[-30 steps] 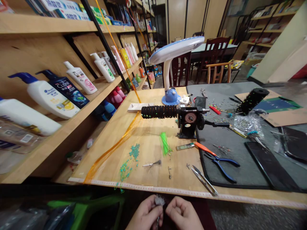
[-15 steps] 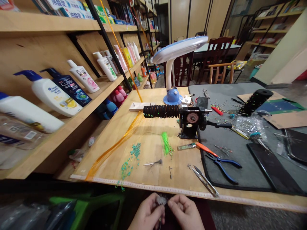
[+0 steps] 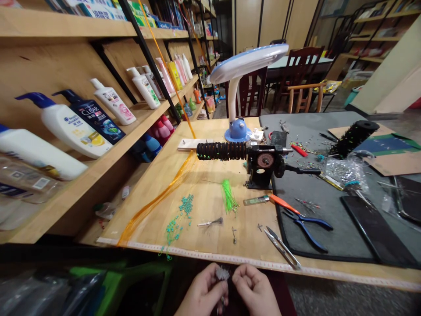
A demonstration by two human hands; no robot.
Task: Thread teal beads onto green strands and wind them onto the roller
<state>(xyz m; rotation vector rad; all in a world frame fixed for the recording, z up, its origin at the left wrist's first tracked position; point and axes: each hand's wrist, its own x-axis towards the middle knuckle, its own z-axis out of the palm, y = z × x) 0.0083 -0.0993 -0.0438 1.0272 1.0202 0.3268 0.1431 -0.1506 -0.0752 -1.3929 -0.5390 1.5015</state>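
Below the table's front edge, my left hand pinches a small bundle of grey, bristly strands between thumb and fingers. What the strands are made of is too small to tell. My right hand is close beside it, thumb and fingertips pressed together, with a narrow gap to the bundle. Anything in that pinch is hidden. On the table nearest the hands are silver thread snips, a small metal piece and another bunch of grey strands.
A hand-cranked winder with a black coil stands mid-table behind green strands and teal beads. Orange threads run along the left. Blue-handled pliers and a black phone-like slab lie on the dark mat.
My right hand has shifted slightly right, widening the gap to the grey bundle. My left hand keeps its pinch. The view has tilted a little.
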